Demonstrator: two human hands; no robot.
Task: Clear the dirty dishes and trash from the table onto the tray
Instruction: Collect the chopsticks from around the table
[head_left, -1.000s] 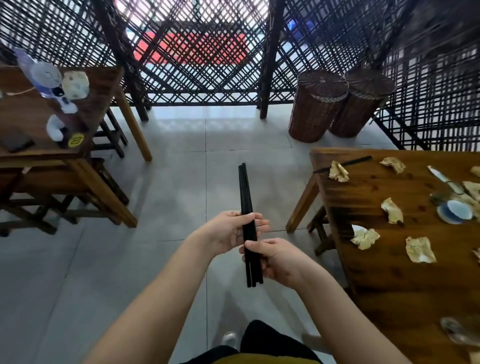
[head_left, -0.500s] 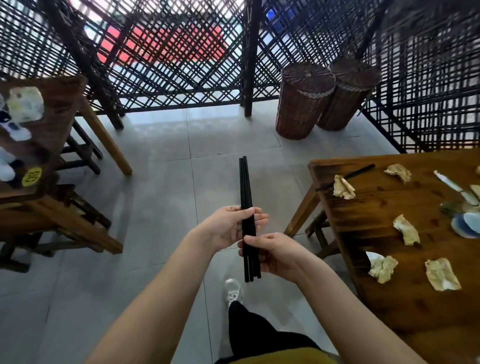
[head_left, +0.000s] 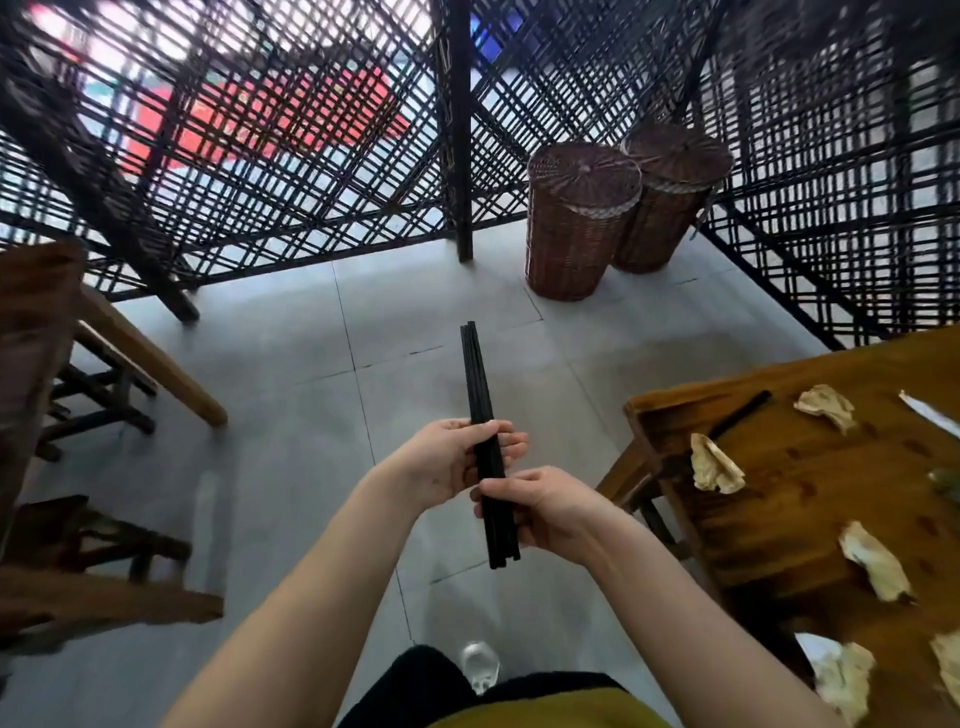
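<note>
**Bench swings out to three o'clock as we turn**

Since half a second ago the bench (head_left: 810, 467) has slid toward the right edge of our view, and the plates that showed on it are now out of frame. The bundle of black chopsticks (head_left: 480, 415) has kept its place in front of us.

Our left hand (head_left: 447, 460) wraps the bundle near its middle. Our right hand (head_left: 550, 509) pinches it lower down, thumb on top. Both are closed on the sticks, so neither is free. The bundle's long axis runs from twelve to six o'clock, its far end leaning slightly toward eleven, and it hangs over the floor, not over the bench.

From our hands the bench lies at three o'clock, so the right hand is the nearer one. A stray chopstick (head_left: 740, 414) lies by the bench corner at about two o'clock, pointing from two toward eight, just beside a crumpled napkin (head_left: 714, 465). More napkins lie further in.

No tray shows, so we cannot tell which way the bundle must travel.
</note>
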